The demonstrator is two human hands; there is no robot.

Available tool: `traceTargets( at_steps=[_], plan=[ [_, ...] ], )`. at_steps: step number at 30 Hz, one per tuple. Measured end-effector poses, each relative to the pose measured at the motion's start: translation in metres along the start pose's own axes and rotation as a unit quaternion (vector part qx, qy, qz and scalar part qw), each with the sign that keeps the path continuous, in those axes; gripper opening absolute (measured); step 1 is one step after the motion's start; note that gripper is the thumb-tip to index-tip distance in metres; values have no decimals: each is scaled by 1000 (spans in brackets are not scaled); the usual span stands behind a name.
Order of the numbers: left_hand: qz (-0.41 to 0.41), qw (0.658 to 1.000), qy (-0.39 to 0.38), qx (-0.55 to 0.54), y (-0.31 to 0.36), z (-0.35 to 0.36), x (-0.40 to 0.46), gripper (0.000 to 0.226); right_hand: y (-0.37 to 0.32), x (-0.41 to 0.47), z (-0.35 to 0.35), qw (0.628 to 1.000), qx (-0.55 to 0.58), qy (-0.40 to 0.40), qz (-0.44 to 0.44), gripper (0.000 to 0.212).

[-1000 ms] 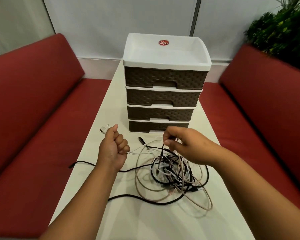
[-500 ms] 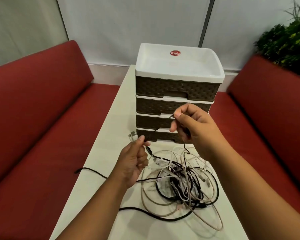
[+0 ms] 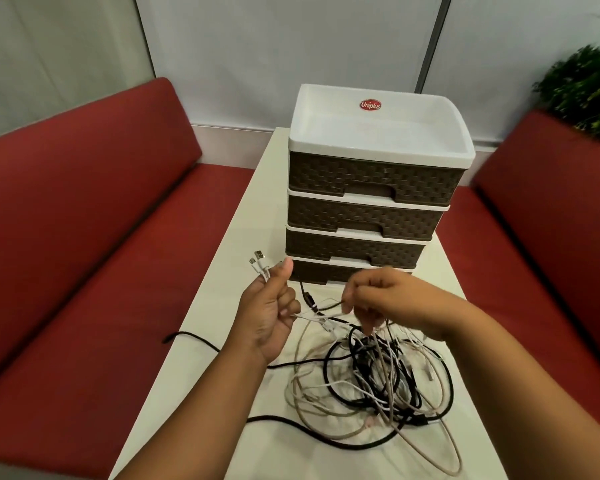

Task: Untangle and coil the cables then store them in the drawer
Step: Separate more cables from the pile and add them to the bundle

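White cable [image 3: 312, 317] runs from the tangled pile [image 3: 371, 379] on the table [image 3: 222, 271] into the left hand [image 3: 269, 313], which grips it w/ both plug ends sticking up, prob. to keep them out of the knot. Right hand [image 3: 392, 303] pinches strands above the pile, picking loops apart. Drawer unit [image 3: 368, 220] behind, all drawers closed; sticker reads "Uniplus".

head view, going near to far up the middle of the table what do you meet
tangled cables → right hand pinching strands above the pile → drawer unit with all four drawers closed → white wall panel
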State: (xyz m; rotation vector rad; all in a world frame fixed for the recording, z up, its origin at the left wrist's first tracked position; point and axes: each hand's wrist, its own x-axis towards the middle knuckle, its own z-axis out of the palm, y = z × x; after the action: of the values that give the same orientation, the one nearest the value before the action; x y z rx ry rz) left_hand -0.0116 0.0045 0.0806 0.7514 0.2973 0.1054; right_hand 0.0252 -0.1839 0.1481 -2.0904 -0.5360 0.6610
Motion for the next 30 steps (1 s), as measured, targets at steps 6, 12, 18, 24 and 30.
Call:
traceTargets(
  at_steps=[6, 12, 18, 24, 30],
  plan=[
    [21, 994, -1, 103, -3, 4, 6, 15, -4, 16, 23, 983, -179, 48, -6, 49],
    [30, 993, -21, 111, -3, 10, 10, 21, 2, 28, 44, 984, -114, 133, -41, 17],
    [43, 987, -54, 146, -9, 18, 8, 23, 3, 35, 46, 976, 43, 201, -66, 21],
    [65, 977, -7, 202, -19, 21, 11, 32, 5, 40, 45, 959, -162, 216, -88, 15],
    [79, 978, 32, 188, -19, 27, 14, 25, 12, 41, 46, 944, -208, 240, -92, 26]
  ],
)
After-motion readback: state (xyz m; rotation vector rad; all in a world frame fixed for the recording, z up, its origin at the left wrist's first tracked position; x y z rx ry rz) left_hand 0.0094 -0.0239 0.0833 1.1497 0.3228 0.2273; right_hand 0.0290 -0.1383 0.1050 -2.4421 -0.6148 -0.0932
